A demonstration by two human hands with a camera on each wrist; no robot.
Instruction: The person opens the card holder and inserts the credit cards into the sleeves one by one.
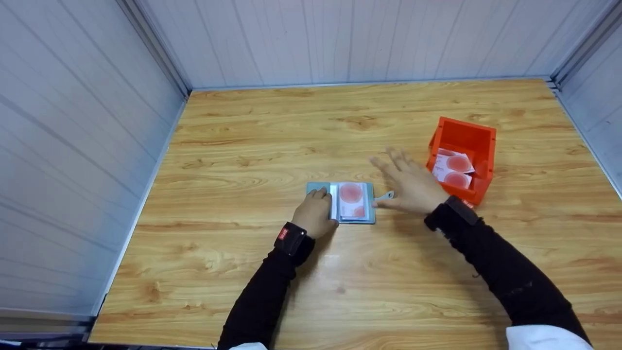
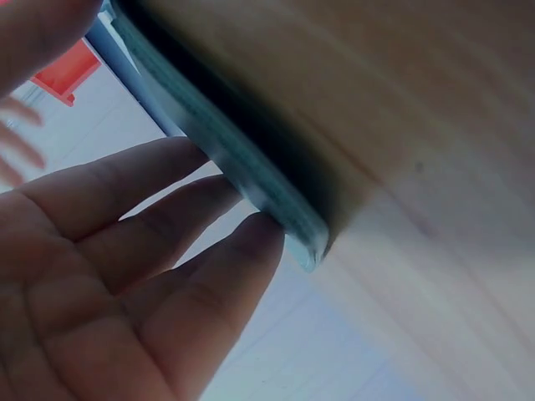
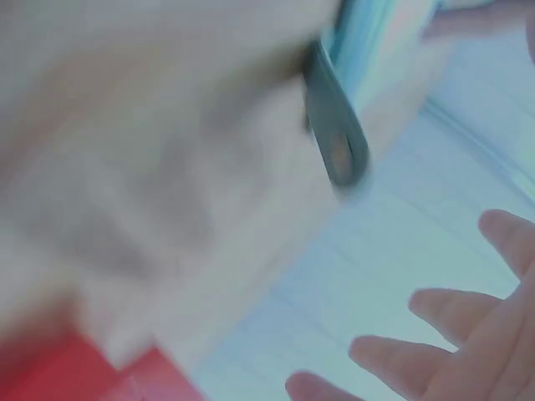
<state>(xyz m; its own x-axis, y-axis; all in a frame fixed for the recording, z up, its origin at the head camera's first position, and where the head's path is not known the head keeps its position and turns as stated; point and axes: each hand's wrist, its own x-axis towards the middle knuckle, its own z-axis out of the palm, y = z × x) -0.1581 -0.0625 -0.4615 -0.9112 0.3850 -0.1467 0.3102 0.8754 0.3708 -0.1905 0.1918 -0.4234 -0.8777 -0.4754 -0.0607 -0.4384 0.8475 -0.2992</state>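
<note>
A small teal card holder [image 1: 371,217] lies spread flat on the table, its clear sleeves showing a white card [image 1: 351,199] with pink circles. From its right edge sticks out a short strap [image 3: 338,138] with a snap. My left hand [image 1: 315,214] rests on the left cover, and in the left wrist view its fingertips touch the teal cover [image 2: 251,171]. Just right of the holder, my right hand [image 1: 415,187] hovers with fingers spread and nothing held, its thumb close to the strap. The cover under my left hand is partly hidden.
An orange bin [image 1: 478,192] stands to the right, behind my right hand, with several white cards [image 1: 449,170] with pink circles inside. White panel walls [image 1: 301,43] close off the back and sides of the wooden table [image 1: 233,146].
</note>
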